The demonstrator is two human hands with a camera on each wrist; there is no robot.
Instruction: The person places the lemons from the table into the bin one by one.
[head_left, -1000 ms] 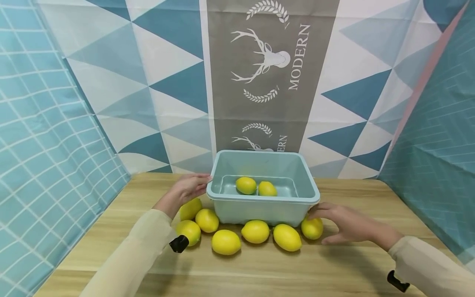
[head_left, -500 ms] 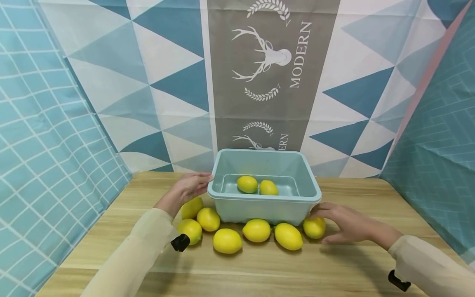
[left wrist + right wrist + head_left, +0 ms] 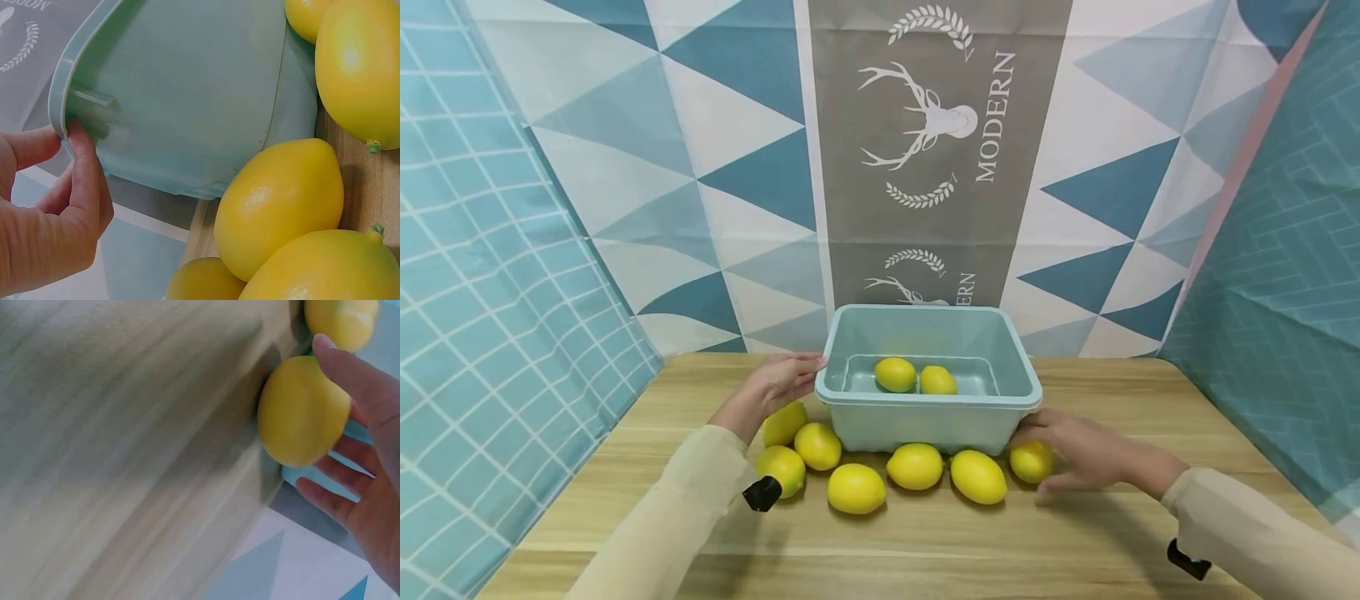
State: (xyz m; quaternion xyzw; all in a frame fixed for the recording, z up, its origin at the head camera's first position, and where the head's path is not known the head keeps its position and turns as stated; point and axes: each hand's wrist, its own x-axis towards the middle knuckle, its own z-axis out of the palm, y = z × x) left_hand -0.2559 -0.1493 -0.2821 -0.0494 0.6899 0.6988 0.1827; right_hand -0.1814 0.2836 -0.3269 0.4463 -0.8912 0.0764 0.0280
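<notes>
A light blue plastic bin (image 3: 925, 422) stands at the back of the wooden table, two lemons (image 3: 895, 375) lying on its floor. My left hand (image 3: 777, 383) pinches its left rim (image 3: 60, 94) between thumb and fingers, as the left wrist view shows. By the bin's front right corner my right hand (image 3: 1086, 450) reaches around a lemon (image 3: 303, 412). Its thumb lies near one side of that lemon and its fingers spread behind it, loosely bent. Several more lemons (image 3: 977, 477) lie along the bin's front and left side.
Behind the bin hangs a patterned cloth (image 3: 940, 167) with triangles and a deer print. A blue grid cloth (image 3: 482, 275) borders the left side, a teal one (image 3: 1285, 333) the right. The wooden tabletop (image 3: 925, 550) stretches in front of the lemons.
My right hand has shifted slightly left, closer around the lemon at the bin's right corner. The left hand keeps hold of the rim, and the bin and lemons stay in place.
</notes>
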